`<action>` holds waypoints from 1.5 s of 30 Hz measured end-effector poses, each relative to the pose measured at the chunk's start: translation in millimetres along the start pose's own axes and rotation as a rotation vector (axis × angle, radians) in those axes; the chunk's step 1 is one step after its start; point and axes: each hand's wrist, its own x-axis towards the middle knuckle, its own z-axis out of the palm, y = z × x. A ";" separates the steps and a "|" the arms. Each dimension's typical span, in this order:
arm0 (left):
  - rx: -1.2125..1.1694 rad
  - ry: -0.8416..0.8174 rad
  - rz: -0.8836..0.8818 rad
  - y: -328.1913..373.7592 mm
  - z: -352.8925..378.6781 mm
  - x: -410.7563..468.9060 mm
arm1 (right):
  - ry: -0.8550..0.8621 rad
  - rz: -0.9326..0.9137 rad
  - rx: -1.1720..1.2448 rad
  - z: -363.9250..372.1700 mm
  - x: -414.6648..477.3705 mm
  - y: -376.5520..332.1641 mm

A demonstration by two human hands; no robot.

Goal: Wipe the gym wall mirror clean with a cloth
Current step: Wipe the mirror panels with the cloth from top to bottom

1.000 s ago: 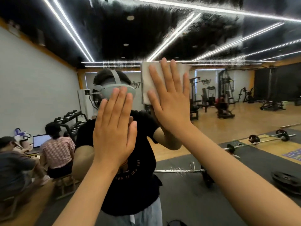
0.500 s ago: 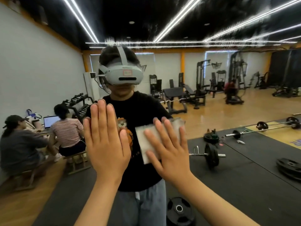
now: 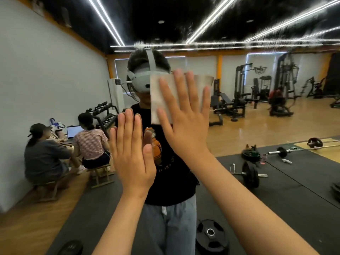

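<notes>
Across the whole view, the wall mirror (image 3: 55, 74) faces the camera and reflects a gym with a white side wall, black floor mats and a wooden floor. Ceiling light strips near the top of the glass look smeared and streaky. Centre of reflection: the person (image 3: 171, 162) in a black T-shirt and grey trousers, wearing a grey headset (image 3: 143, 80). Far right of reflection: weight machines (image 3: 241, 89). Left of reflection: two seated people (image 3: 46, 155) with their backs to the glass, an open laptop (image 3: 73, 131) in front of them, and a dumbbell rack (image 3: 104, 113) beyond. The right hand (image 3: 185, 133) is raised to head height, with straight, spread fingers, and presses flat on the glass with the cloth beneath it; nothing is gripped. The left hand (image 3: 132, 159) sits lower and just beside it, palm to the mirror, its fingers straight and close together, and it holds nothing. The cloth (image 3: 155, 96), pale grey and roughly square, lies flat against the mirror under the right fingers, covering part of the reflected headset and face. Smaller reflected items: a barbell (image 3: 250, 174) on the mat to the right, and a black weight plate (image 3: 210, 234) low, beside the reflected legs.
</notes>
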 end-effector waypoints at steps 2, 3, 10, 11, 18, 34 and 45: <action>0.011 -0.003 0.002 -0.1 0.2 -0.2 | -0.067 -0.029 0.024 5.6 -50.0 -6.0; 0.033 -0.003 0.007 -0.2 0.5 -0.4 | -0.099 -0.049 0.027 9.0 -75.8 -9.7; 0.224 -0.039 0.065 -6.1 1.4 -2.0 | -0.169 -0.147 0.021 18.6 -156.8 11.7; 0.237 -0.040 0.067 -5.9 1.4 -1.9 | -0.165 -0.139 0.009 16.4 -159.0 21.6; 0.275 -0.059 0.040 -2.5 2.9 -1.9 | -0.095 -0.030 -0.046 -2.8 -162.2 104.1; 0.241 -0.099 -0.037 29.3 5.0 -45.8 | -0.145 0.115 0.041 -45.9 -158.2 255.2; 0.379 -0.393 0.134 32.7 15.3 -114.2 | -0.166 0.188 0.062 -29.3 -262.1 233.9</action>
